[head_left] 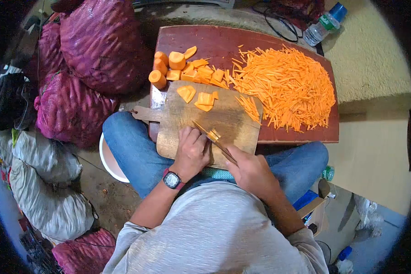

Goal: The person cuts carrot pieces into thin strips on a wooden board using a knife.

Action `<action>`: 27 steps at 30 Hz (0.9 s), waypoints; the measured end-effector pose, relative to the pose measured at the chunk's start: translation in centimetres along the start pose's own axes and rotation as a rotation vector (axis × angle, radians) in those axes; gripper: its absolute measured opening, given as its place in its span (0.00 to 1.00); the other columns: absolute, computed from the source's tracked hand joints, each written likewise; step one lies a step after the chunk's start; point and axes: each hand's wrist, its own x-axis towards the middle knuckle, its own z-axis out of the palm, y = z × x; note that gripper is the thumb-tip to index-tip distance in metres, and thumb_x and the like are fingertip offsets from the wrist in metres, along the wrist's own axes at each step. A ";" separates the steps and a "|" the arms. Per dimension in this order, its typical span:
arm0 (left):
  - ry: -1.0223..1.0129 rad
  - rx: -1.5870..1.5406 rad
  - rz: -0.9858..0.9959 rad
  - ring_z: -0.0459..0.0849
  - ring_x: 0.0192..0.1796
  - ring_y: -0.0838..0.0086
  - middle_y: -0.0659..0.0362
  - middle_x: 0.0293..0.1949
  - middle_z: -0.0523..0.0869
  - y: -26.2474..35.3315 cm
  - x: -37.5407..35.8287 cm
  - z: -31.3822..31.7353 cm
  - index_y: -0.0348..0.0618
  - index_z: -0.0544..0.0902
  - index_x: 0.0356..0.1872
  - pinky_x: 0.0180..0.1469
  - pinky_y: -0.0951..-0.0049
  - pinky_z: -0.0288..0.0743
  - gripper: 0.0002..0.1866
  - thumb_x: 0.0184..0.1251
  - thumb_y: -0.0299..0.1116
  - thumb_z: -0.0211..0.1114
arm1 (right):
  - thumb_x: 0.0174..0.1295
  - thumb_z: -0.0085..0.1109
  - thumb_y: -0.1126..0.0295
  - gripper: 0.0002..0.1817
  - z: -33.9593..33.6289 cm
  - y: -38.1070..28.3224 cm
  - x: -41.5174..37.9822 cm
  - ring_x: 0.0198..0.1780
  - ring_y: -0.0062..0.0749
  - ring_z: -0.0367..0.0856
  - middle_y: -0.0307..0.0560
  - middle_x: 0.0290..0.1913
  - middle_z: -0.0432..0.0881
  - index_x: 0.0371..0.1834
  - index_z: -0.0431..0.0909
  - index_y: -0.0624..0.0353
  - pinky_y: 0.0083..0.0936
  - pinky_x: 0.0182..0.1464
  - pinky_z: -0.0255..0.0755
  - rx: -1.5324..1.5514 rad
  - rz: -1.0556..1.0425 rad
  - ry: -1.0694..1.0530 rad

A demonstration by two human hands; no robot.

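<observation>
My right hand [249, 169] is wrapped round the handle of a knife [223, 150], whose blade points up and left over the wooden cutting board [237, 121]. Bits of orange carrot [213, 134] lie at the blade. Beside the blade, my left hand [192, 148] has its fingers curled together on the board; what they hold, if anything, is hidden. Flat carrot slices [205, 99] rest higher on the board, with a few thin strips [249, 108] at its right edge. Carrot chunks [176, 60] stand behind the board, and a large pile of shredded carrot [287, 89] lies to the right.
The board overlaps a red table [223, 39]. A plastic bottle [323, 28] lies at the table's back right corner, near a black cable [283, 27]. Purple mesh sacks [102, 43] and white sacks [50, 196] stand at the left. A white basin [108, 160] is beside my left knee.
</observation>
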 end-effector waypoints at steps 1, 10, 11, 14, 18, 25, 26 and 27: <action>0.028 -0.001 0.011 0.80 0.47 0.50 0.49 0.40 0.82 0.1 0.1 -0.1 0.35 0.89 0.42 0.54 0.50 0.74 0.13 0.55 0.20 0.77 | 0.76 0.64 0.69 0.23 0.2 0.0 0.4 0.53 0.68 0.90 0.68 0.51 0.90 0.71 0.77 0.60 0.58 0.50 0.84 0.006 -0.038 0.048; 0.266 -0.033 -0.155 0.80 0.41 0.54 0.54 0.32 0.82 -0.4 1.1 -1.3 0.39 0.89 0.36 0.49 0.54 0.71 0.05 0.61 0.20 0.76 | 0.76 0.64 0.69 0.20 -2.0 0.8 -2.1 0.52 0.67 0.91 0.68 0.51 0.91 0.68 0.82 0.63 0.46 0.52 0.85 0.148 0.023 0.018; 0.275 -0.065 -0.199 0.80 0.41 0.55 0.54 0.31 0.82 -0.5 1.1 -1.5 0.39 0.89 0.35 0.49 0.55 0.71 0.04 0.62 0.20 0.76 | 0.76 0.64 0.69 0.20 -2.1 0.9 -2.1 0.52 0.67 0.91 0.68 0.51 0.91 0.68 0.82 0.63 0.46 0.52 0.85 0.148 0.023 0.022; 0.291 -0.108 -0.262 0.80 0.41 0.56 0.55 0.31 0.82 -0.7 1.0 -1.5 0.41 0.89 0.34 0.50 0.55 0.71 0.04 0.64 0.22 0.77 | 0.76 0.65 0.69 0.20 -2.1 2.0 -1.9 0.50 0.64 0.92 0.68 0.49 0.91 0.67 0.83 0.64 0.45 0.51 0.84 0.153 0.035 0.018; 0.227 -0.123 -0.234 0.80 0.41 0.57 0.56 0.32 0.82 -0.5 1.1 -1.1 0.41 0.90 0.35 0.51 0.56 0.70 0.04 0.63 0.22 0.77 | 0.77 0.66 0.63 0.21 -4.6 5.2 -0.7 0.54 0.66 0.92 0.69 0.51 0.91 0.68 0.84 0.60 0.50 0.55 0.84 0.201 0.121 0.138; 0.073 -0.135 -0.059 0.80 0.43 0.58 0.56 0.36 0.84 1.3 3.6 -0.7 0.43 0.91 0.39 0.52 0.56 0.68 0.07 0.61 0.26 0.80 | 0.75 0.67 0.66 0.18 -7.2 7.3 -0.4 0.49 0.67 0.92 0.68 0.47 0.90 0.64 0.84 0.61 0.53 0.49 0.84 0.021 0.020 0.328; 0.049 -0.132 -0.047 0.80 0.44 0.57 0.56 0.37 0.84 1.7 4.3 -0.8 0.43 0.91 0.39 0.52 0.56 0.68 0.08 0.61 0.27 0.81 | 0.75 0.67 0.66 0.19 -7.1 7.1 -0.8 0.48 0.67 0.92 0.67 0.48 0.91 0.64 0.84 0.61 0.54 0.49 0.84 -0.035 -0.040 0.348; 0.044 -0.131 -0.040 0.80 0.44 0.57 0.56 0.37 0.84 2.0 5.2 -0.9 0.43 0.91 0.39 0.52 0.56 0.68 0.08 0.61 0.27 0.81 | 0.75 0.68 0.65 0.19 -7.0 7.1 -1.2 0.48 0.67 0.92 0.65 0.48 0.91 0.64 0.84 0.60 0.55 0.49 0.84 -0.092 -0.099 0.368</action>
